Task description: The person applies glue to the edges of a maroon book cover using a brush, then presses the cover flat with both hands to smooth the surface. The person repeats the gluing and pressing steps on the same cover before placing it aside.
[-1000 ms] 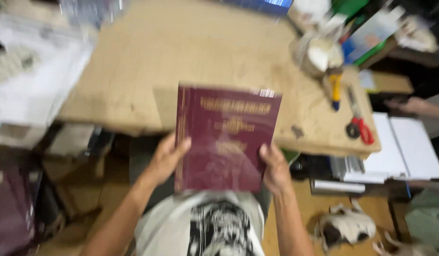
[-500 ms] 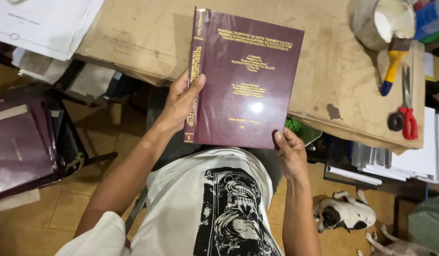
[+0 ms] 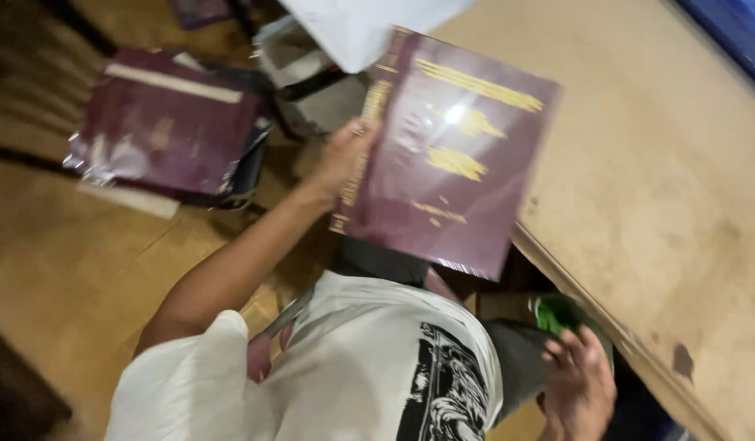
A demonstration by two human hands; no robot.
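My left hand grips the spine edge of a maroon hardbound book with gold lettering and a glossy wrap. The book is tilted, held over the near edge of the wooden table. My right hand is down by my lap at the lower right, off the book, fingers loosely spread and holding nothing, next to something green under the table edge.
A stack of similar maroon books in clear wrap lies on a dark chair to my left. White paper sheets hang over the table's far end. The floor is tan tile.
My right hand has let go of the book and dropped to my lap. The left hand alone now carries the book, swung leftward; my view has turned toward the stack on the chair.
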